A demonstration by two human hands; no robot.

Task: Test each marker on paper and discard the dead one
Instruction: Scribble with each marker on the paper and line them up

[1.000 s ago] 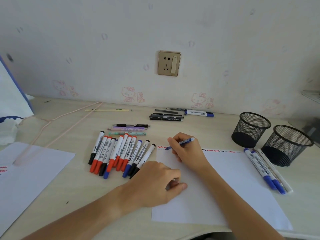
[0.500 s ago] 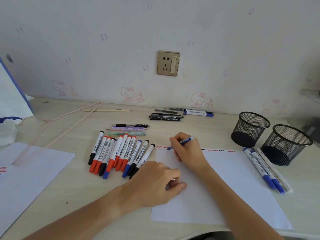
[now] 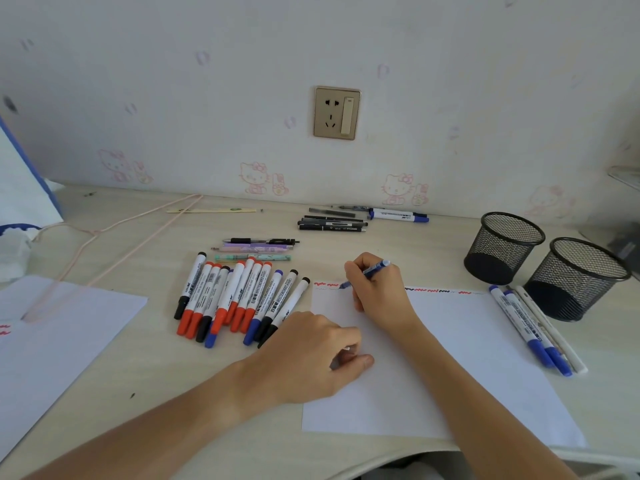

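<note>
My right hand [image 3: 379, 292] grips a blue marker [image 3: 374, 270] with its tip pressed on the top edge of the white paper [image 3: 450, 358]. Red, black and blue squiggles run along that edge. My left hand [image 3: 311, 355] rests on the paper's left side, its fingers curled and pinching a small pale thing, seemingly the marker cap [image 3: 347, 348]. A row of several capped red, black and blue markers [image 3: 239, 299] lies just left of the paper. Three markers [image 3: 530, 327] lie along the paper's right edge.
Two black mesh cups [image 3: 504, 247] [image 3: 576, 278] stand at the right. Thin pens [image 3: 256, 249] and black pens [image 3: 332, 223] lie further back, with a blue-capped marker [image 3: 398, 214] by the wall. A second sheet [image 3: 52, 341] and a pink hanger [image 3: 104, 251] lie at the left.
My right hand has slid the marker tip a little to the right along the paper's top edge. My left hand has stayed in place.
</note>
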